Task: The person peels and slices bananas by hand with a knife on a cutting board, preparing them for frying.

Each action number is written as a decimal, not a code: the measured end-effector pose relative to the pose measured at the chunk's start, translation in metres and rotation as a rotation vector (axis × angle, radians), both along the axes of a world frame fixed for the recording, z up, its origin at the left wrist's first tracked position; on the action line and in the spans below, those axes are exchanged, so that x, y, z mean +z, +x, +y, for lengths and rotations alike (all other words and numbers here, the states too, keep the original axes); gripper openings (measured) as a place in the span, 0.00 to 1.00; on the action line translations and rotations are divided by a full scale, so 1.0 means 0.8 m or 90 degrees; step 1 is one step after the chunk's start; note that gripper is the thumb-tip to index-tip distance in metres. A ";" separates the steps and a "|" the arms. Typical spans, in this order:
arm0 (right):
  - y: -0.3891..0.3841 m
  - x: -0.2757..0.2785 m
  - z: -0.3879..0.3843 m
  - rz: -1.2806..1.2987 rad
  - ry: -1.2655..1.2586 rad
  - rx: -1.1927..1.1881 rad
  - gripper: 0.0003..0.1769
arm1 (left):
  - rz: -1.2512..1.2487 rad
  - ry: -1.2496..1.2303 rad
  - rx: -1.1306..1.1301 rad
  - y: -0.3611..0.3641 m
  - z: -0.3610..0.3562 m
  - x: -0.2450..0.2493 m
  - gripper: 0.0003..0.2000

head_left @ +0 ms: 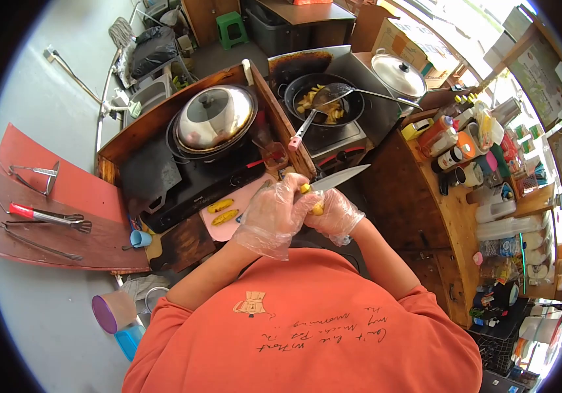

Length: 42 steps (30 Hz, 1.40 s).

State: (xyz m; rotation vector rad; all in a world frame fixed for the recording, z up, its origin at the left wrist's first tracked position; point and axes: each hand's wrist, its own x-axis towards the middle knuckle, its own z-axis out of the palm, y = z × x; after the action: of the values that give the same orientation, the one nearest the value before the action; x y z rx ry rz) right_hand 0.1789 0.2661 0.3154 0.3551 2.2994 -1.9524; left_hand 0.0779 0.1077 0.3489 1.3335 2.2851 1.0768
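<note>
Both hands wear clear plastic gloves and meet in front of my chest. My left hand (269, 216) is closed around the yellow handle of a knife (338, 178), whose blade points right and slightly up. My right hand (337, 216) holds a small yellow piece of food (318, 209) just below the blade. A pink cutting board (230, 229) lies just left of my hands with two yellow food pieces (222, 211) on it.
Beyond the board, a black stove carries a lidded wok (214, 118). A black pan (323, 101) of yellow food with a skimmer sits to its right, near a steel lid (397, 73). Bottles and jars (461, 144) crowd the right shelf. Tongs (45, 215) lie left.
</note>
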 end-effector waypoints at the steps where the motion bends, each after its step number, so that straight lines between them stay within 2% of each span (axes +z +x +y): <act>1: 0.003 0.005 0.001 0.021 0.022 -0.015 0.10 | 0.014 0.012 0.015 0.001 0.003 -0.002 0.22; 5: 0.014 0.009 0.018 -0.085 -0.107 0.009 0.14 | -0.090 0.048 -0.047 -0.001 0.014 -0.015 0.20; 7: 0.019 -0.007 0.026 -0.058 -0.124 0.018 0.17 | -0.252 0.147 -0.049 0.003 0.024 -0.023 0.16; 8: 0.021 -0.010 0.027 -0.005 -0.139 -0.006 0.17 | -0.251 0.147 -0.054 0.006 0.028 -0.022 0.16; 10: 0.028 -0.021 0.028 0.050 -0.152 -0.034 0.18 | -0.481 0.176 -0.016 0.014 0.036 -0.018 0.13; 12: 0.037 -0.038 0.027 0.163 -0.058 -0.203 0.18 | -0.542 0.180 -0.006 0.016 0.043 -0.016 0.13; 14: 0.041 -0.045 0.027 0.188 -0.052 -0.221 0.19 | -0.665 0.188 0.024 0.017 0.047 -0.015 0.14; 15: 0.044 -0.048 0.028 0.211 -0.048 -0.235 0.20 | -0.664 0.188 0.021 0.018 0.048 -0.014 0.14; 17: 0.048 -0.062 0.028 0.229 -0.076 -0.232 0.20 | -0.823 0.173 0.030 0.018 0.050 -0.012 0.17; 18: 0.048 -0.069 0.024 0.278 -0.200 -0.242 0.19 | -0.860 0.163 0.053 0.020 0.055 -0.012 0.19; 19: 0.049 -0.077 0.022 0.327 -0.324 -0.250 0.18 | -0.858 0.161 0.047 0.025 0.058 -0.008 0.19; 21: 0.050 -0.102 0.022 0.352 -0.332 -0.230 0.21 | -0.920 0.168 0.098 0.038 0.063 -0.001 0.19; 23: 0.044 -0.105 0.012 0.356 -0.498 -0.356 0.23 | -0.945 0.169 0.123 0.043 0.063 -0.010 0.19; 24: 0.040 -0.107 0.006 0.295 -0.604 -0.506 0.24 | -0.971 0.173 0.156 0.045 0.062 -0.016 0.19; 25: 0.038 -0.101 0.003 0.300 -0.604 -0.511 0.24 | -0.971 0.167 0.151 0.047 0.058 -0.022 0.19; 27: 0.034 -0.095 0.005 0.343 -0.718 -0.590 0.23 | -0.961 0.205 0.124 0.050 0.046 -0.035 0.18; 28: 0.029 -0.114 0.021 0.359 -0.876 -0.565 0.23 | -0.967 0.219 0.121 0.050 0.038 -0.039 0.18; 29: 0.029 -0.111 0.029 0.364 -0.877 -0.571 0.23 | -0.968 0.212 0.117 0.049 0.031 -0.042 0.18; 31: 0.030 -0.103 0.041 0.358 -0.998 -0.645 0.24 | -0.951 0.199 0.178 0.048 0.018 -0.047 0.19; 33: 0.031 -0.091 0.049 0.338 -0.996 -0.701 0.25 | -0.956 0.202 0.144 0.046 0.003 -0.058 0.20; 35: 0.034 -0.103 0.061 0.401 -1.058 -0.571 0.26 | -0.960 0.148 0.171 0.047 -0.008 -0.069 0.20; 37: 0.034 -0.108 0.072 0.407 -1.034 -0.543 0.27 | -0.969 0.150 0.156 0.049 -0.021 -0.076 0.21; 39: 0.039 -0.105 0.086 0.434 -0.978 -0.455 0.27 | -0.940 0.101 0.131 0.045 -0.032 -0.082 0.22; 41: 0.046 -0.094 0.093 0.390 -0.889 -0.428 0.30 | -0.964 0.097 0.174 0.036 -0.036 -0.078 0.21; 42: 0.048 -0.089 0.093 0.376 -0.839 -0.397 0.30 | -0.898 0.082 0.212 0.031 -0.036 -0.076 0.18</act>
State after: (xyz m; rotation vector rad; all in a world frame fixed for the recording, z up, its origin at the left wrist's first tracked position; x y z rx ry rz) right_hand 0.2176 0.3401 0.2446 0.3578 0.5182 -3.6444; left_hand 0.1031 0.0791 0.2884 -0.0182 1.3065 1.5379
